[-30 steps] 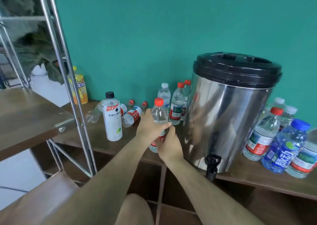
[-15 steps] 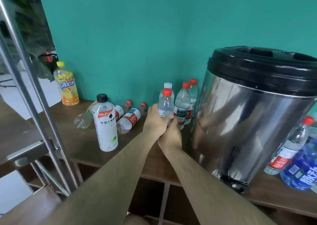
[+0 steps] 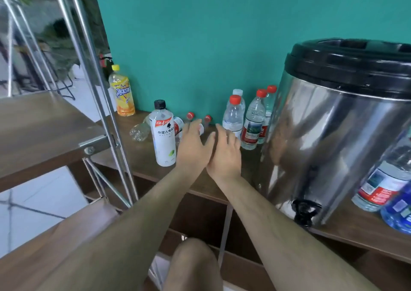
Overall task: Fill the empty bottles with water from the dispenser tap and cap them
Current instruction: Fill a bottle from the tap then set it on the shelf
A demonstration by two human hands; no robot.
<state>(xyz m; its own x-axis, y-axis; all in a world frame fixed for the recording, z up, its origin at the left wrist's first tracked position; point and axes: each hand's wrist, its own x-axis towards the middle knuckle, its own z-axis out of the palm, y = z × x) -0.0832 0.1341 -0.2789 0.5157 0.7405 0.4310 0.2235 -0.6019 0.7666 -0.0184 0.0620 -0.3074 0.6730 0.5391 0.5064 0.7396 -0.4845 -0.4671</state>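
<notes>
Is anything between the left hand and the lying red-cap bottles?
Nothing visible does. The open left hand is right in front of the lying bottles and partly covers them in this view. The white bottle stands just to the hand's left, beside the path, not in it.

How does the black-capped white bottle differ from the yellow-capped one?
The black-capped bottle has a white label and stands forward on the counter; the yellow-capped bottle has a yellow label, looks orange below, and stands back by the wall. Both are upright and capped.
</notes>
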